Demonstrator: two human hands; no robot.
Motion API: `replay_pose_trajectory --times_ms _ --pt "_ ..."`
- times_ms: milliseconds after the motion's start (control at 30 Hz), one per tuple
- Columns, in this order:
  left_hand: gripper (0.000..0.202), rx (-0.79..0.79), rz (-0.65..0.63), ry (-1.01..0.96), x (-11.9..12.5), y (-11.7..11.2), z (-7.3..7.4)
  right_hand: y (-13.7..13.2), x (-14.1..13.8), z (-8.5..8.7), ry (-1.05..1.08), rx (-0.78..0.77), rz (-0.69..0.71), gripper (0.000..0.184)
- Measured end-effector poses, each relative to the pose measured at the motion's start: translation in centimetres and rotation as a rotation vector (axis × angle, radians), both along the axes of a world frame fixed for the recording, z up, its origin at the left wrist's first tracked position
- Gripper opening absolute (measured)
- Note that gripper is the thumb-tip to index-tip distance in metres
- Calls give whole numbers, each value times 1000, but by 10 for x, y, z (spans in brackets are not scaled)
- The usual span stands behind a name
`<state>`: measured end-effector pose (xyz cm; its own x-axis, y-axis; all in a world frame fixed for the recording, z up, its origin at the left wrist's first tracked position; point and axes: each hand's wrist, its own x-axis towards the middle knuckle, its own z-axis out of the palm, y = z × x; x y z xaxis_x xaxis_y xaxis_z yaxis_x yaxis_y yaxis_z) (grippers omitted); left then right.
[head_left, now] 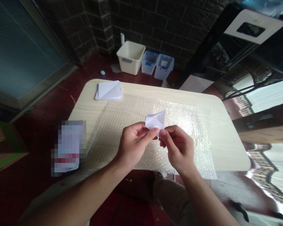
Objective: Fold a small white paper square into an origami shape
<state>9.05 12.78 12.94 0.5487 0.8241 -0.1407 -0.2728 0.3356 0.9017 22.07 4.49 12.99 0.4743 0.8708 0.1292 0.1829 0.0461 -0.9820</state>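
Note:
A small piece of folded white paper (pixel 155 120) is held up over the middle of the table, its layers fanning apart at the top. My left hand (pixel 135 142) grips its lower left part, thumb lying across the front. At the lower right corner, my right hand (pixel 179 147) pinches the paper between thumb and fingers. The two thumbs nearly meet at its bottom edge. Beneath both hands a sheet of bubble wrap (pixel 113 125) covers much of the tabletop.
A stack of white paper sheets (pixel 108 90) lies at the far left of the pale wooden table (pixel 226 135). Beyond it, a cream basket (pixel 131 64) and clear plastic bins (pixel 163 70) stand on the floor. A blurred-out item (pixel 69 146) is by the left edge.

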Motion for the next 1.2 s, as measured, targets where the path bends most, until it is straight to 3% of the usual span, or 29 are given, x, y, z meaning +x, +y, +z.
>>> replay_pose_trajectory --times_ms 200,433,567,767,933,1067,1200 --pt "18 25 29 43 1 0 -4 0 -1 -1 2 -10 20 23" --pt "14 -33 -18 19 1 -1 -2 1 1 -2 118 -38 53 24" --pt "15 -59 -53 25 0 -1 -1 2 2 0 77 -35 73 25" --pt "16 -100 -24 -6 0 1 -1 2 3 4 135 -26 53 22" --pt "21 -157 40 -60 0 4 -2 -2 0 0 -39 29 -20 27" --pt "19 -159 25 -79 0 2 -2 -4 -2 -5 -214 90 -62 19" --pt "21 -158 16 -77 1 0 -3 -3 0 -5 -260 102 -57 24"
